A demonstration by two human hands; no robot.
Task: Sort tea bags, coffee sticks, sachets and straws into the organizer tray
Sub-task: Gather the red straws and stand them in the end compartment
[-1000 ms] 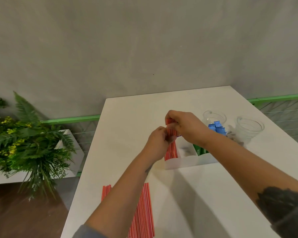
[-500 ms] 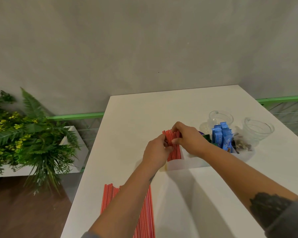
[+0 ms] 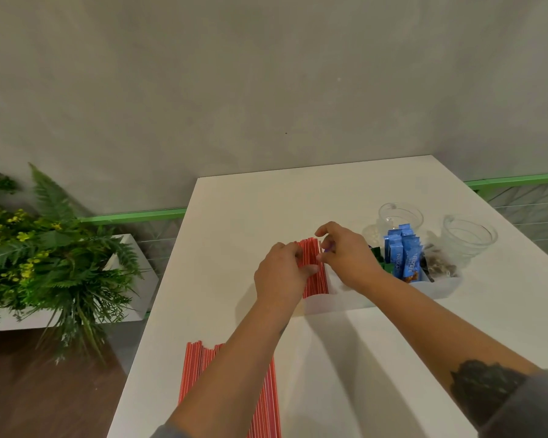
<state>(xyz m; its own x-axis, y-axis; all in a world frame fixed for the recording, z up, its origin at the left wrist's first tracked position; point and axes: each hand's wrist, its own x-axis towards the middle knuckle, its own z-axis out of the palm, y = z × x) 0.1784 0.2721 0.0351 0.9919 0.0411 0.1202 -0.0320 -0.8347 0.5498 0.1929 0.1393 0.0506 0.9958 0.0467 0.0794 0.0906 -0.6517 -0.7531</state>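
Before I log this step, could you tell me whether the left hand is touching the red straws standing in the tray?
Touching: the head view shows the left hand with fingers wrapped against the red straws.

My white desk (image 3: pixel 234 213) carries the organizer tray (image 3: pixel 389 294); loose red straws (image 3: pixel 200 371); two glass cups (image 3: pixel 469 238) behind it.

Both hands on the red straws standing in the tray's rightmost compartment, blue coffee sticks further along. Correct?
Not quite. The head view shows the red straws standing in the leftmost compartment of the organizer tray, not the rightmost. Left hand and right hand are on them; blue coffee sticks stand further right.
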